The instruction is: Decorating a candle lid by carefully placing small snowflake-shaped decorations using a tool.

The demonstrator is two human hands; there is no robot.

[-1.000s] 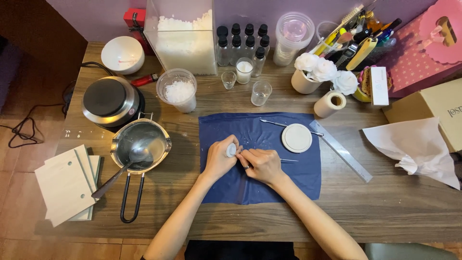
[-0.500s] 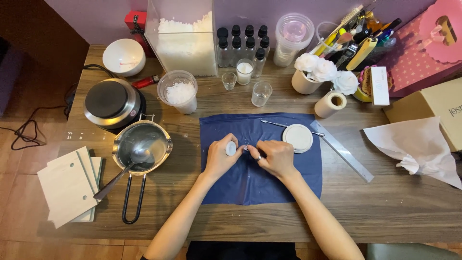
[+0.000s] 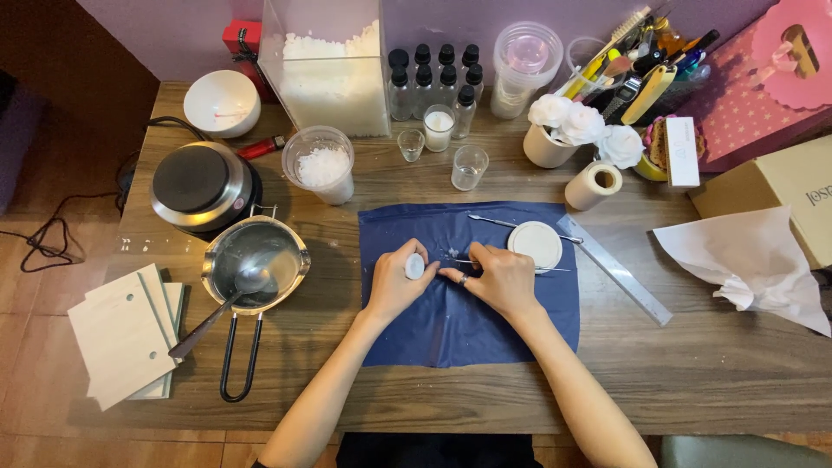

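Pinching a small white oval piece [image 3: 415, 265] in the left hand [image 3: 394, 286] over the blue cloth [image 3: 468, 321]; curling right hand [image 3: 503, 279] fingers closed around a thin metal tool [image 3: 520, 267], just beside the round white disc [image 3: 535, 243]; lying near, a steel ruler [image 3: 615, 270].

Both forearms are bare from the picture's lower edge to the wrists, with no sleeves showing. The left hand [image 3: 394, 286] carries no jewellery that can be seen. The right hand [image 3: 503, 279] wears a dark ring [image 3: 464, 280] on one finger. Nails look short and unpainted. Dark clothing shows at the bottom edge, between the arms.
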